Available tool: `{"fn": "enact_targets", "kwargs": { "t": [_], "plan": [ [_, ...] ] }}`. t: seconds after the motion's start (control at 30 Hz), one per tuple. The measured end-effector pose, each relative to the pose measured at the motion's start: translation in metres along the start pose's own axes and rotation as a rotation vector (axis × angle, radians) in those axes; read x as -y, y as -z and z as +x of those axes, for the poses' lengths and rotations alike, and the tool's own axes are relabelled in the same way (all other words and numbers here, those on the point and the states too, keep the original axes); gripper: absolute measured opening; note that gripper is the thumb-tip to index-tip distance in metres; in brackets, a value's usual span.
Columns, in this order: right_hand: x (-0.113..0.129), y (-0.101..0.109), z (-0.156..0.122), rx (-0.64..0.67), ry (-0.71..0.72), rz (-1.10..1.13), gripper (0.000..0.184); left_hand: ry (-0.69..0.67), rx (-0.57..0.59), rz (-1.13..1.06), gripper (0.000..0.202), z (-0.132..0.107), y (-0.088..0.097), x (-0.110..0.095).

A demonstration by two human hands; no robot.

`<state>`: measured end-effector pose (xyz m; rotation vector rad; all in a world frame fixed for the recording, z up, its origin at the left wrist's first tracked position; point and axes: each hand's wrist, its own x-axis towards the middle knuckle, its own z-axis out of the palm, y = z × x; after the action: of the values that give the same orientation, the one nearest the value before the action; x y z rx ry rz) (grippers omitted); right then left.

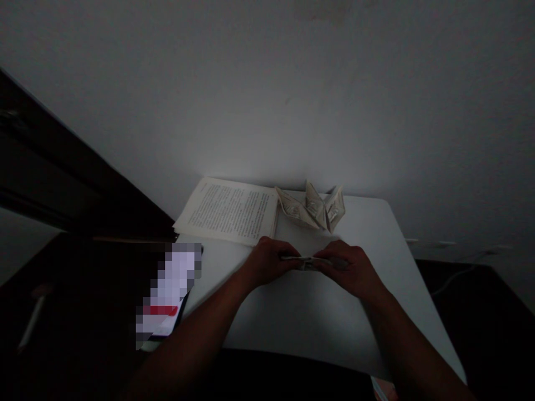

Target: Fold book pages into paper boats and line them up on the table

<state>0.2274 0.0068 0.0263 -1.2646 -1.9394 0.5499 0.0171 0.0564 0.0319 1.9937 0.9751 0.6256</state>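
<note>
Between my two hands, low over the white table, is a small piece of folded printed paper (308, 263), seen nearly edge-on. My left hand (273, 260) pinches its left end between thumb and fingers. The right end is gripped the same way by my right hand (345, 264). Much of the paper is covered by my fingers, so its full folded shape cannot be made out. Just beyond my hands stands a folded paper boat (311, 209), made of printed paper with pointed peaks.
A stack of printed pages (228, 209) lies at the table's back left, beside the boat. A lit phone (171, 289), its screen blurred, rests along the left edge of the white table (301, 323). Behind is a plain wall (267, 89); a cable (457, 274) runs at right.
</note>
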Motion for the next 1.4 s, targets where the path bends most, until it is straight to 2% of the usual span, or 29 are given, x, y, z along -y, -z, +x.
{"fn": "enact_targets", "kwargs": {
  "t": [0.1, 0.23, 0.53, 0.83, 1.4],
  "plan": [
    [0.0025, -0.0026, 0.0013, 0.021, 0.089, -0.008, 0.012, -0.106, 0.014, 0.055, 0.013, 0.0004, -0.0035, -0.0004],
    [0.0023, -0.0037, 0.0024, -0.008, 0.171, 0.019, 0.007, -0.170, -0.004, 0.101, 0.015, 0.0005, -0.0023, -0.0013],
    [0.0071, -0.0041, 0.0032, -0.035, 0.233, -0.039, 0.009, -0.269, -0.038, 0.142, 0.018, -0.0018, -0.0043, 0.0033],
    [0.0062, -0.0030, 0.0030, -0.078, 0.260, -0.040, 0.010, -0.225, -0.048, 0.181, 0.014, -0.0014, -0.0039, 0.0022],
    [0.0053, -0.0014, 0.0020, -0.108, 0.210, 0.008, 0.011, -0.172, -0.123, 0.031, 0.016, -0.0024, -0.0002, 0.0032]
  ]
}}
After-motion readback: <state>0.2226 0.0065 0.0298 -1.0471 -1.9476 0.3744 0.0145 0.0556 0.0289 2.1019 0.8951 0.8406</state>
